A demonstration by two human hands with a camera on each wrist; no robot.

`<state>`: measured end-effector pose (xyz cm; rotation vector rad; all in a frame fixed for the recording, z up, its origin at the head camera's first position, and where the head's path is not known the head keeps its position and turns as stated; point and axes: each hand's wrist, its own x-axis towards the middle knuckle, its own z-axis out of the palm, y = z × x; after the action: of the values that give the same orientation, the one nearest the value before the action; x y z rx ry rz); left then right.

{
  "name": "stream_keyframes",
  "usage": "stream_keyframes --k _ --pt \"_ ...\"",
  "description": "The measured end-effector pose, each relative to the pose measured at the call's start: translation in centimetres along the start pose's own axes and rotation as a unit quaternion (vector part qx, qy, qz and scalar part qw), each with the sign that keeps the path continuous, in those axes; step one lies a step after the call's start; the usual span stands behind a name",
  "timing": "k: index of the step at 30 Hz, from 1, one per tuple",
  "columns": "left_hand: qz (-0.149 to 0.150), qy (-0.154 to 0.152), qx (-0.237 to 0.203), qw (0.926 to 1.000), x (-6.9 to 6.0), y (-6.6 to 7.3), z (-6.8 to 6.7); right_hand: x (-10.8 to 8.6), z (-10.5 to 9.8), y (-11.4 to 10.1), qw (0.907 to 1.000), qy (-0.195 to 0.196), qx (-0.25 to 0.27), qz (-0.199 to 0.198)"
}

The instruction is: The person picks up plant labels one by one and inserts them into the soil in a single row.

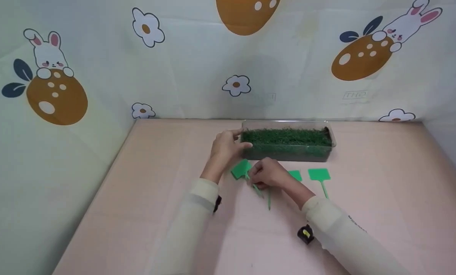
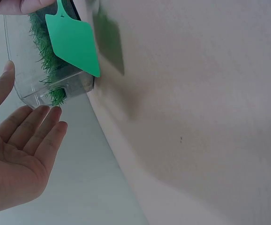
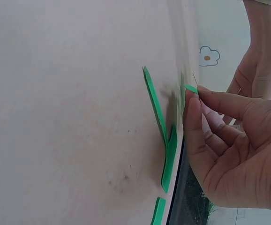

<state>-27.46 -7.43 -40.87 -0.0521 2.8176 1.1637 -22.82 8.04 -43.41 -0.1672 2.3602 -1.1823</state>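
Observation:
My left hand (image 1: 224, 147) is at the left end of a clear plastic box (image 1: 289, 157) of artificial grass (image 1: 285, 136). In the left wrist view its fingers are nearly straight and spread, with thumb and fingertips against the box's rim and end. My right hand (image 1: 270, 173) pinches the thin stem of a green plant label (image 2: 72, 42) between thumb and index finger. The label's flat head tilts up left, just in front of the box. Further green plant labels lie on the table, one (image 1: 319, 174) to the right and another (image 1: 295, 175) partly behind my right hand.
The pinkish table (image 1: 155, 172) meets a patterned wall covering (image 1: 186, 68) just behind the box. A small black device (image 1: 305, 234) shows beside my right sleeve, and part of another (image 1: 217, 204) at my left sleeve.

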Motion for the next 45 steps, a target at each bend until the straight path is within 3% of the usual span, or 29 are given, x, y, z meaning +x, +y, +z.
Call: stream_keyframes --k 11,28,45 --pt "0.006 0.009 -0.013 0.9999 0.0 -0.2 0.0 -0.4 -0.9 0.4 0.9999 0.002 -0.013 -0.011" --pt "0.014 -0.012 -0.047 0.9987 0.0 -0.7 -0.3 -0.7 -2.0 1.0 0.9993 0.003 0.021 -0.031" --pt "0.021 -0.015 -0.044 0.9987 0.3 -1.0 -0.3 -0.5 -3.2 1.2 0.9983 -0.002 0.048 -0.033"
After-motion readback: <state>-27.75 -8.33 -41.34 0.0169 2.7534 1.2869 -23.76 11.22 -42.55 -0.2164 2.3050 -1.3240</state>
